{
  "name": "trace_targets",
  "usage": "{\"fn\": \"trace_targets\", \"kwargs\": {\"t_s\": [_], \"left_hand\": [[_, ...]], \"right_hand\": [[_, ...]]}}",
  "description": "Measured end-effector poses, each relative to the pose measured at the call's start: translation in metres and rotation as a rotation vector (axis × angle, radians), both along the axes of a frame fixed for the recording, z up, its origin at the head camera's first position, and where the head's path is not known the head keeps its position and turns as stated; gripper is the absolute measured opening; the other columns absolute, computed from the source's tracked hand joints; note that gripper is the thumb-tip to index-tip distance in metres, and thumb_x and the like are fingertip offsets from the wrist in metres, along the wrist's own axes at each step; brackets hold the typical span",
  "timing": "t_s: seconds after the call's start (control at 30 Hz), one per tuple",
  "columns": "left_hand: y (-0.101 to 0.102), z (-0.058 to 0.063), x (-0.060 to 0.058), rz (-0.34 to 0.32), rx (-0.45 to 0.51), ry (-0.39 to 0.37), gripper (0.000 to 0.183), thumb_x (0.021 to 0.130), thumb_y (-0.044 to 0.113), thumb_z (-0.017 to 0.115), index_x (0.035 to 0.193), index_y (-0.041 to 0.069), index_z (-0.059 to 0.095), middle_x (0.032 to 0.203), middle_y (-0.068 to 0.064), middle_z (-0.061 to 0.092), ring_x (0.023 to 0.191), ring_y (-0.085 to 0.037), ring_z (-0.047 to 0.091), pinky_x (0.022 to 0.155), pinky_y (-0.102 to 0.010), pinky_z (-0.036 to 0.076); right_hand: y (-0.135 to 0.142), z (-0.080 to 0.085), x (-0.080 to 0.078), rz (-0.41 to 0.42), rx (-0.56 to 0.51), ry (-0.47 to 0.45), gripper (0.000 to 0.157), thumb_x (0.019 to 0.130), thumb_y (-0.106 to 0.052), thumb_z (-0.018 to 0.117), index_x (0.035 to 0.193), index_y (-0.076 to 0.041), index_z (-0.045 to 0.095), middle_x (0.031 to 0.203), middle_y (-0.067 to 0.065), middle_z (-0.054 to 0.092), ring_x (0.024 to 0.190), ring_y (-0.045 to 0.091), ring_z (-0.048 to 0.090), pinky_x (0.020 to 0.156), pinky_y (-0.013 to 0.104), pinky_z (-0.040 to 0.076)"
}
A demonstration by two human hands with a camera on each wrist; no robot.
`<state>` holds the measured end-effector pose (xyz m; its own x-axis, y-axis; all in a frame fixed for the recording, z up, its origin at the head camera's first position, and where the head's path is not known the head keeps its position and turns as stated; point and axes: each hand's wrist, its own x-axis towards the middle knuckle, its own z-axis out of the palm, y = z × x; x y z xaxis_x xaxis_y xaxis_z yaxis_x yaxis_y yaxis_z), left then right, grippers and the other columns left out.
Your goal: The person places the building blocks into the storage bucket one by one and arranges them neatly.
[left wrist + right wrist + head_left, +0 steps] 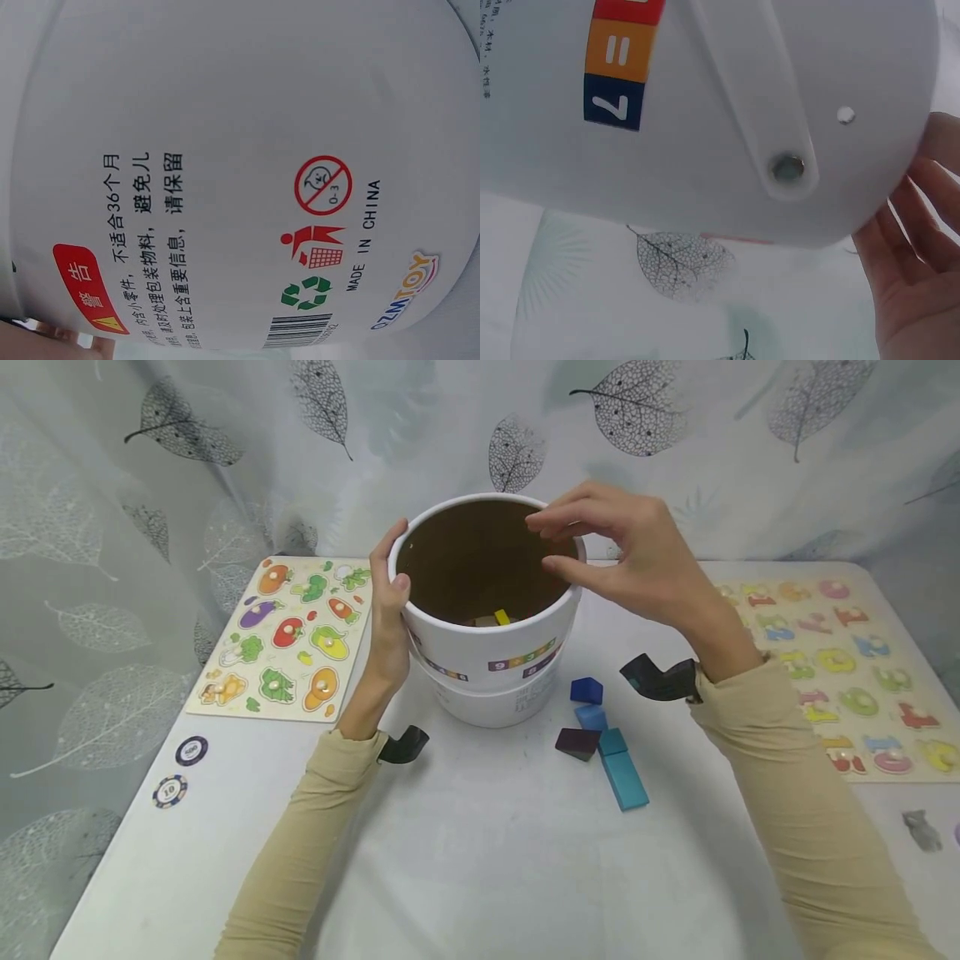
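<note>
A white bucket [491,668] stands upright on the table, with number stickers round its side. My left hand [388,618] grips its rim on the left side, thumb at the edge. Over the right rim is my right hand [626,547], its fingers loosely bent above the opening and nothing visible between fingers and thumb. Inside the bucket, a yellow block [502,617] shows low down; the rest of the interior is dark. The left wrist view is filled by the bucket's printed wall [240,112]. In the right wrist view, the bucket's handle [761,97] joins its side.
Right of the bucket lie a dark blue block [587,691], a lighter blue block [592,718], a dark block [578,743] and teal blocks [624,779]. A vegetable puzzle board [206,697] and chips [170,791] lie left; a number puzzle board [862,602] lies right.
</note>
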<state>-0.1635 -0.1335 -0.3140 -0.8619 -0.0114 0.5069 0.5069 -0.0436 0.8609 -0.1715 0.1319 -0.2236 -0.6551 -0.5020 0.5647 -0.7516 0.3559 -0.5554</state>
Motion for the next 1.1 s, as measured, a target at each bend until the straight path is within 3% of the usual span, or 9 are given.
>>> {"fn": "trace_targets", "kwargs": {"t_s": [0.17, 0.33, 0.53, 0.73, 0.8, 0.9, 1.1], "left_hand": [[0.000, 0.001, -0.001, 0.010, -0.001, 0.015, 0.087, 0.081, 0.066, 0.047, 0.151, 0.017, 0.029, 0.143, -0.007, 0.045, 0.129, -0.025, 0.044, 0.110, -0.045, 0.033], [0.000, 0.001, -0.002, 0.008, 0.012, 0.020, 0.084, 0.081, 0.065, 0.048, 0.150, 0.019, 0.031, 0.142, -0.007, 0.046, 0.129, -0.026, 0.045, 0.110, -0.046, 0.033], [-0.002, 0.001, -0.002, 0.010, 0.020, 0.022, 0.082, 0.082, 0.062, 0.047, 0.150, 0.019, 0.031, 0.142, -0.008, 0.047, 0.128, -0.028, 0.046, 0.109, -0.047, 0.034], [-0.004, -0.001, -0.001, 0.030, 0.017, 0.023, 0.083, 0.081, 0.064, 0.048, 0.149, 0.020, 0.033, 0.142, -0.008, 0.047, 0.129, -0.029, 0.045, 0.109, -0.047, 0.034], [-0.004, -0.002, -0.001, 0.032, 0.013, 0.021, 0.083, 0.081, 0.064, 0.048, 0.149, 0.020, 0.033, 0.142, -0.007, 0.047, 0.129, -0.028, 0.044, 0.110, -0.049, 0.032], [-0.002, -0.002, -0.002, 0.014, 0.015, 0.021, 0.082, 0.082, 0.064, 0.047, 0.149, 0.020, 0.032, 0.143, -0.007, 0.046, 0.131, -0.029, 0.044, 0.111, -0.052, 0.030], [0.002, -0.003, -0.002, -0.007, 0.018, 0.028, 0.081, 0.083, 0.062, 0.046, 0.150, 0.020, 0.031, 0.143, -0.007, 0.045, 0.130, -0.029, 0.044, 0.111, -0.051, 0.031]], "right_hand": [[0.021, -0.004, 0.005, 0.045, -0.124, -0.030, 0.044, 0.075, 0.014, 0.073, 0.117, 0.002, 0.068, 0.112, 0.010, 0.067, 0.105, 0.012, 0.064, 0.096, 0.021, 0.049], [0.050, -0.028, 0.013, -0.001, -0.127, -0.070, 0.047, 0.073, 0.016, 0.074, 0.117, 0.003, 0.067, 0.112, 0.012, 0.067, 0.103, 0.011, 0.064, 0.095, 0.018, 0.049], [0.064, -0.078, 0.021, -0.049, 0.023, -0.222, 0.044, 0.075, 0.005, 0.078, 0.117, -0.006, 0.068, 0.114, 0.008, 0.067, 0.103, 0.006, 0.063, 0.096, 0.013, 0.045], [0.053, -0.123, 0.020, -0.034, 0.237, -0.383, 0.039, 0.079, -0.006, 0.078, 0.117, -0.010, 0.069, 0.115, 0.005, 0.068, 0.105, 0.020, 0.064, 0.094, 0.041, 0.052], [0.051, -0.133, 0.019, -0.022, 0.290, -0.406, 0.039, 0.079, -0.006, 0.078, 0.117, -0.008, 0.070, 0.113, 0.007, 0.069, 0.103, 0.023, 0.064, 0.091, 0.046, 0.053], [0.051, -0.144, 0.019, -0.021, 0.366, -0.424, 0.037, 0.078, -0.005, 0.078, 0.115, -0.006, 0.070, 0.110, 0.008, 0.068, 0.100, 0.022, 0.063, 0.089, 0.044, 0.053], [0.059, -0.151, 0.022, -0.081, 0.439, -0.426, 0.034, 0.079, -0.006, 0.077, 0.113, -0.008, 0.071, 0.114, 0.008, 0.066, 0.103, 0.023, 0.062, 0.090, 0.043, 0.053]]}}
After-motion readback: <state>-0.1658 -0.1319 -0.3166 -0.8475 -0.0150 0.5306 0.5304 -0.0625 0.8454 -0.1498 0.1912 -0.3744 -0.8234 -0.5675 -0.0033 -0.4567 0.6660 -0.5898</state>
